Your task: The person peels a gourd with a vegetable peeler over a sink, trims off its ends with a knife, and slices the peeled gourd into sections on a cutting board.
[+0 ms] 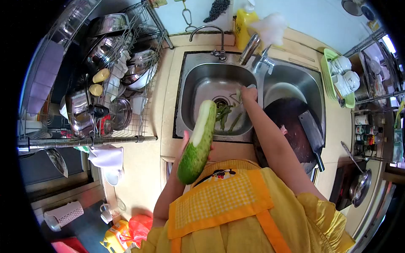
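You had the long green gourd [196, 158] in your left hand [181, 148], fingers wrapped around it from beneath, thumb showing on one side and fingertips on the other. It sat at a tilt: pale, peeled end over the left basin [192, 92], dark green end in front of your yellow apron [221, 206]. Peel was off along one stretch only; the lower part was skin-on.

Your right hand [249, 94] was in the left basin, near its right wall, bunched beside a pale strip (too small and hidden; couldn't tell whether it gripped anything, or what). Green peels [222, 116] lay around the drain, partly over it.

To your right, the cleaver [311, 130] lay on the dark round board [291, 147], which covered part of the right basin [301, 78]. A small pink scrap [284, 130] was on the board too.
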Demonstrator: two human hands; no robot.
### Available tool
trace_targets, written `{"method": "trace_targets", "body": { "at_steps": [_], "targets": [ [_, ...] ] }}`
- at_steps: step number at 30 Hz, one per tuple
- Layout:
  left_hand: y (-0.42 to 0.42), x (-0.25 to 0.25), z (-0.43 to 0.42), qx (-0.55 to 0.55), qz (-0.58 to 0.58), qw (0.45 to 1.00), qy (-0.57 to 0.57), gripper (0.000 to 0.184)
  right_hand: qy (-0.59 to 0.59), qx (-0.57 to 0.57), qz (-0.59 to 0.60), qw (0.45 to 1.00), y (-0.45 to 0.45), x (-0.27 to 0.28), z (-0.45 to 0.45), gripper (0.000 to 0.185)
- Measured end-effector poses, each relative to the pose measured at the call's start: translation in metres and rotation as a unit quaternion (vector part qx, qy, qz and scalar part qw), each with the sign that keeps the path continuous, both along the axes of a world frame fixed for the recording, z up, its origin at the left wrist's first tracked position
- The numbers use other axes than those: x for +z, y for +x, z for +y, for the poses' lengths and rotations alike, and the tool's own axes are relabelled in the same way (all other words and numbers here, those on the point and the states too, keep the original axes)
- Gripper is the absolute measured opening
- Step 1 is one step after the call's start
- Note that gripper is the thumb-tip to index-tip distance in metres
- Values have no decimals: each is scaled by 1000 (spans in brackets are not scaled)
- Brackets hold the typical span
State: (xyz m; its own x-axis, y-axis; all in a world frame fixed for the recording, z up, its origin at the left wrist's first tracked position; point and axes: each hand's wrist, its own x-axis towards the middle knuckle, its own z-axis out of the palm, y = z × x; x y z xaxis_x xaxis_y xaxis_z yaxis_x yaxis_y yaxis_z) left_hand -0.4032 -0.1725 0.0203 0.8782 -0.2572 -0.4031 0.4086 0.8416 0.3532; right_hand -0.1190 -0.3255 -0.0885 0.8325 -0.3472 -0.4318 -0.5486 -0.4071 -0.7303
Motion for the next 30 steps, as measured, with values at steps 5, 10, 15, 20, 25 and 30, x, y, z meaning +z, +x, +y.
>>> {"method": "trace_targets", "body": {
  "at_steps": [5, 10, 15, 20, 25, 30],
  "targets": [
    [24, 7, -18, 40, 93, 994, 37, 61, 255, 32, -28, 966, -53, -19, 17, 43],
    [37, -17, -16, -31, 63, 996, 55, 60, 210, 177, -143, 951, -138, 88, 35, 38],
    [38, -16, -26, -9, 91, 993, 68, 61, 101, 223, -160, 956, -133, 103, 38, 38],
    [27, 1, -18, -17, 105, 994, -12, 55, 32, 221, -104, 969, -61, 35, 50, 38],
    [14, -1, -11, -45, 70, 995, 48, 63, -39, 94, -27, 994, -27, 27, 28, 44],
    [1, 10, -12, 11, 89, 995, 52, 63, -117, 78, 5, 990, -10, 2, 0, 54]
  ]
}}
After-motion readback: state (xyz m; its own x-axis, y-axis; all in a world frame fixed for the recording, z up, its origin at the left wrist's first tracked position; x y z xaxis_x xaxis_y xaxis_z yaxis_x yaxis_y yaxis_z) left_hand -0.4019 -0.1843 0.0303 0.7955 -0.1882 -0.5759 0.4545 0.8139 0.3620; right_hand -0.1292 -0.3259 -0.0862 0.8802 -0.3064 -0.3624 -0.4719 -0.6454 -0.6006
